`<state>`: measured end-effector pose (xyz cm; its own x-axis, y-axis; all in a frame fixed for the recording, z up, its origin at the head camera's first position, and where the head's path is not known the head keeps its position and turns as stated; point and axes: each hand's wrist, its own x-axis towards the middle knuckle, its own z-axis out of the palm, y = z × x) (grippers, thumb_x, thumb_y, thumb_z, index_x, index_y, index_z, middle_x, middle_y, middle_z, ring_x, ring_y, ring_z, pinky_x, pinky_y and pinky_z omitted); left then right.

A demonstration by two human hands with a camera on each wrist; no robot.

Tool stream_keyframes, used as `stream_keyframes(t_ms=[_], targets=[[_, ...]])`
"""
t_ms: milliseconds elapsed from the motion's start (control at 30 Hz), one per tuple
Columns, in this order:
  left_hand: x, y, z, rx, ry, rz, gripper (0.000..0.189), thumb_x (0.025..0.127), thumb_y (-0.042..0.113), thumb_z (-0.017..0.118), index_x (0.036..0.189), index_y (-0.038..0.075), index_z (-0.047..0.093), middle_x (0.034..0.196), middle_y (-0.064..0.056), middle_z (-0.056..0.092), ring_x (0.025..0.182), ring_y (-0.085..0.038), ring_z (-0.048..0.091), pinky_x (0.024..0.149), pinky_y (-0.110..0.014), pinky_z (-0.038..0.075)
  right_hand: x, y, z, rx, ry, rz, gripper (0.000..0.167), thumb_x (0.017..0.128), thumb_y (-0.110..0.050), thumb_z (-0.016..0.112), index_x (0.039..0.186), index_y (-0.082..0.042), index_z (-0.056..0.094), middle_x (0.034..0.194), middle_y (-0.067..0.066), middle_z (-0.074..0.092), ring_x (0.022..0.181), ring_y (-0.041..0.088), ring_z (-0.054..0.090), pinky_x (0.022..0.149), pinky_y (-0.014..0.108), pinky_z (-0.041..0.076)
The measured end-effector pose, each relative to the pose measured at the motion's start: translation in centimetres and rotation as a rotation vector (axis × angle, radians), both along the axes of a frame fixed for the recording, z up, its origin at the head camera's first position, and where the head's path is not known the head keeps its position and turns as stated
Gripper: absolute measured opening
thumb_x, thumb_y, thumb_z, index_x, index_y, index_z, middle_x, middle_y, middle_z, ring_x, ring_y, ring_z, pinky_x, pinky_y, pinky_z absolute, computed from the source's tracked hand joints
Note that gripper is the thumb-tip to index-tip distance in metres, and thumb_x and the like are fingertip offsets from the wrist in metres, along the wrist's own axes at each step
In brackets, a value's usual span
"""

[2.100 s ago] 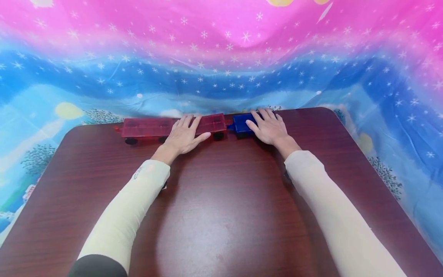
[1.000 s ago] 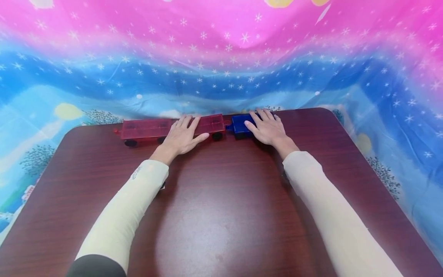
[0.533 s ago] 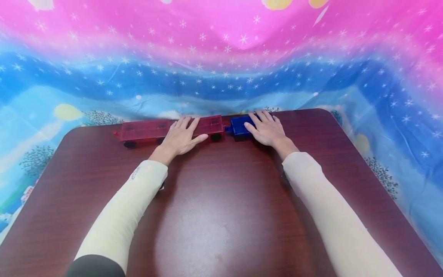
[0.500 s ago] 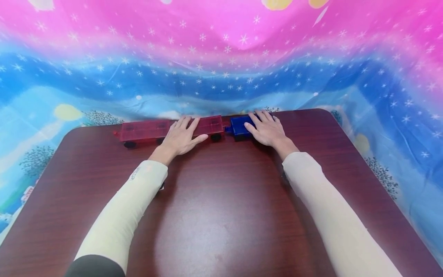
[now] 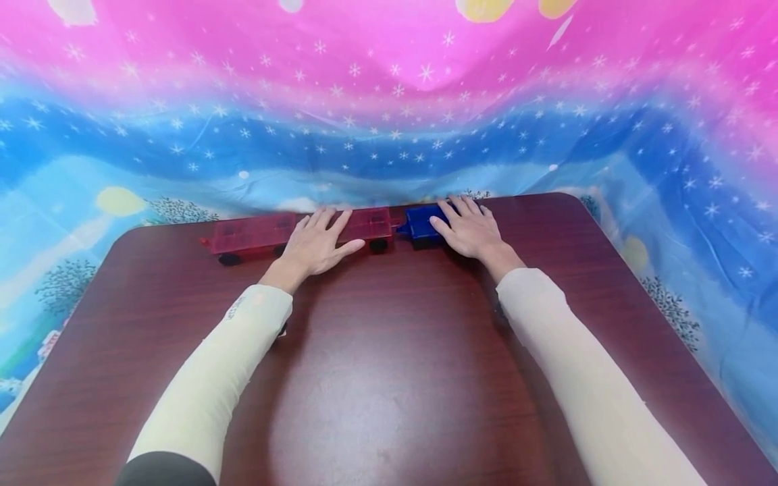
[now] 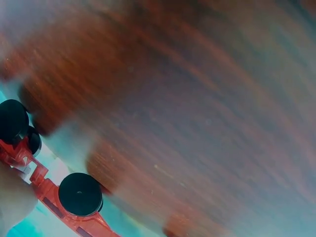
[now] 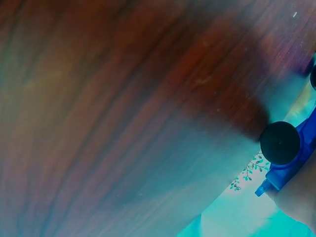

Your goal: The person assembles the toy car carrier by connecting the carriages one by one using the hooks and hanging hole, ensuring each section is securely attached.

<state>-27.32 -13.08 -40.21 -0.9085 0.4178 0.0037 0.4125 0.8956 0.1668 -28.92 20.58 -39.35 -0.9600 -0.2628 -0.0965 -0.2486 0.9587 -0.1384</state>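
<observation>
Two see-through red toy train cars with black wheels stand in line along the table's far edge: a left one (image 5: 249,234) and a right one (image 5: 372,219). My left hand (image 5: 319,243) lies over where they meet, fingers spread and thumb out, hiding that part. A red coupling (image 6: 37,173) and black wheels (image 6: 80,194) show below it in the left wrist view. To the right, a blue toy train car (image 5: 419,219) sits end to end with the red ones. My right hand (image 5: 471,226) rests on it with fingers straight, covering its right half.
The dark red-brown wooden table (image 5: 377,371) has rounded far corners. Behind and around it hangs a pink and blue cloth (image 5: 389,108) with snowflakes, close to the far edge where the cars stand.
The left red car has turned slightly, its left end now a little nearer to me. My hands stay spread on the cars, and the head view has shifted slightly.
</observation>
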Motion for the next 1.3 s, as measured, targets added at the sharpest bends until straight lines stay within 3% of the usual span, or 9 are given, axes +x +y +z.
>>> stream_keyframes(t_ms=[433,733,933,1300], targets=[[0.1,0.5,-0.1,-0.059,-0.005,0.033,0.088,0.096,0.077,0.032,0.165,0.024,0.015,0.164,-0.013,0.021,0.153,-0.036,0.011,0.120,-0.060,0.011,-0.1,0.0,-0.1,0.008,0.006,0.011,0.079,0.103,-0.068,0.011,0.165,-0.019,0.014,0.169,0.014,0.009,0.154,0.037,0.003,0.119,0.064,0.008],[-0.1,0.8,0.3,-0.082,0.002,0.013,0.092,0.094,0.080,0.028,0.165,0.023,0.017,0.165,-0.013,0.021,0.153,-0.036,0.012,0.120,-0.060,0.012,-0.3,0.6,0.1,0.000,0.011,0.025,0.081,0.102,-0.069,0.013,0.164,-0.018,0.018,0.169,0.013,0.011,0.155,0.035,0.000,0.119,0.064,0.006],[0.2,0.2,0.8,-0.106,-0.025,0.037,0.092,0.094,0.080,0.031,0.165,0.023,0.017,0.166,-0.015,0.019,0.154,-0.038,0.010,0.120,-0.061,0.007,-0.4,0.1,0.2,-0.015,0.011,0.031,0.084,0.100,-0.072,0.012,0.164,-0.018,0.019,0.169,0.013,0.011,0.155,0.035,0.000,0.119,0.064,-0.002],[0.8,-2.2,1.6,-0.046,-0.017,0.103,0.093,0.094,0.080,0.028,0.164,0.020,0.019,0.166,-0.018,0.018,0.154,-0.037,0.005,0.119,-0.063,0.003,0.1,-1.4,0.3,-0.050,0.065,0.068,0.082,0.101,-0.071,0.014,0.164,-0.019,0.020,0.169,0.012,0.013,0.155,0.034,0.001,0.119,0.064,-0.001]])
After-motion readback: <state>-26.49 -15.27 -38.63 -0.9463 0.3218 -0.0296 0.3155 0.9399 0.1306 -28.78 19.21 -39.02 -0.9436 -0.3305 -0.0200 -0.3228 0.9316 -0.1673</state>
